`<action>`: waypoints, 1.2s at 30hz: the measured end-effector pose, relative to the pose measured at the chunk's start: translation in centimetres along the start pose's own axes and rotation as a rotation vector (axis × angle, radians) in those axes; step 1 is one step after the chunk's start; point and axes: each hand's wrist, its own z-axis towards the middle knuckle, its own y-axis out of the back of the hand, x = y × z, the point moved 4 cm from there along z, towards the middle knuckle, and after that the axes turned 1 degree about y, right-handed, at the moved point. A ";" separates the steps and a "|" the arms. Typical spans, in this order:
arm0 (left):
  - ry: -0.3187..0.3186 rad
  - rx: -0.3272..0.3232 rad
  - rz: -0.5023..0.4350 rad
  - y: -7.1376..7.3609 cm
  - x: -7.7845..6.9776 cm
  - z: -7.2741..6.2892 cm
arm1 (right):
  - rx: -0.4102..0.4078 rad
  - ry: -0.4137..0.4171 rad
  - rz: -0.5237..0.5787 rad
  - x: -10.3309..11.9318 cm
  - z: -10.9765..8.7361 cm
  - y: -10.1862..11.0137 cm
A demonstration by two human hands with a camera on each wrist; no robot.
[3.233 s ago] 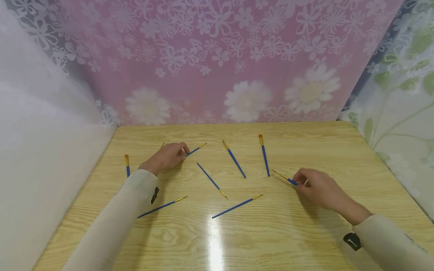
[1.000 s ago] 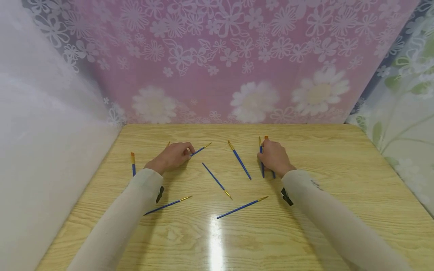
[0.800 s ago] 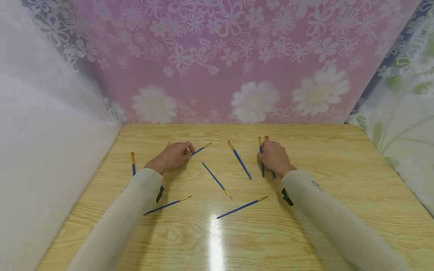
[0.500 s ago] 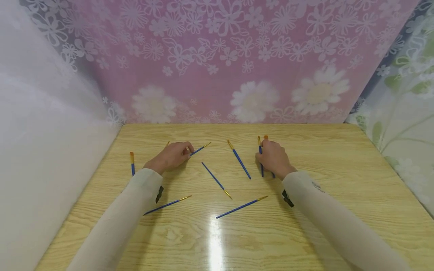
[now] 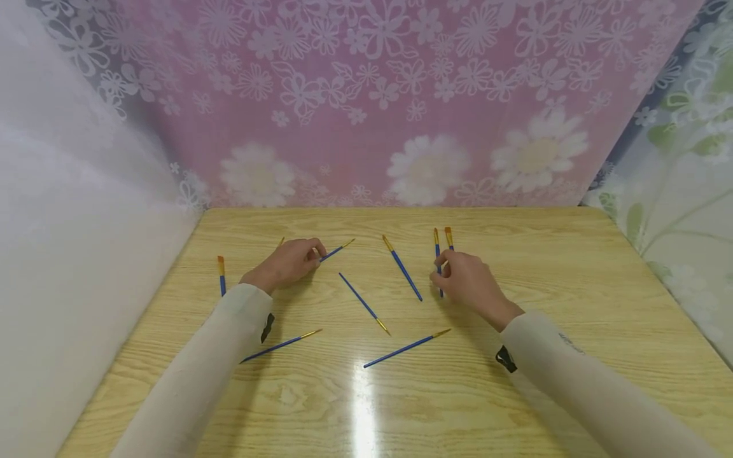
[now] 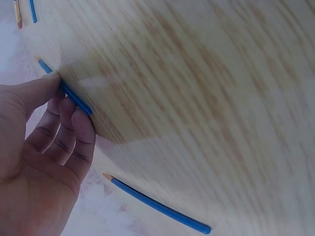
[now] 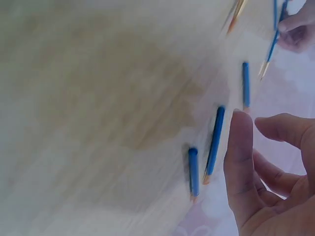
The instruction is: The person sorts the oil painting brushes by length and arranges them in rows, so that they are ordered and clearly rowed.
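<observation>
My left hand [image 5: 289, 259] pinches a thin blue paintbrush [image 6: 74, 96] by its handle between thumb and fingers; its gold-ferruled tip points away to the right. My right hand [image 5: 472, 283] hovers over two blue paintbrushes lying side by side. One is a slim round brush [image 5: 436, 240], the other a wide flat brush [image 5: 449, 236] with orange bristles, its handle partly hidden by the hand. In the right wrist view the thumb and index finger stand apart with nothing between them, and the slim brush's handle [image 7: 215, 142] lies beside them.
On the wooden table [image 5: 550, 254] lie more blue brushes: one at the back middle [image 5: 403, 267], one slanting at centre [image 5: 364, 304], one in front [image 5: 407, 348], one by the left sleeve [image 5: 280, 345], a flat one at far left [image 5: 222, 277]. A pink floral cloth [image 5: 355, 127] hangs behind.
My right hand carried the slim paintbrush in from the right, laid it beside the flat brush, let go, and has drawn back slightly towards me. My left hand keeps its pinch, nearly still.
</observation>
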 end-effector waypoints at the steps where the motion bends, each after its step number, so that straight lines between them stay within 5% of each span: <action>1: -0.002 0.001 0.001 0.0 0.0 0.0 | 0.005 0.012 0.014 0.2 -0.4 0.0; 16: 0.009 0.004 -0.015 0.0 0.0 0.0 | 0.152 0.150 0.112 2.5 -5.7 -2.4; 30: -0.007 -0.005 -0.002 0.0 0.0 0.0 | 0.173 0.292 0.093 3.9 -7.7 -4.3; 36: -0.001 -0.005 -0.003 0.0 -0.1 -0.1 | 0.170 0.292 0.072 3.7 -8.2 -3.8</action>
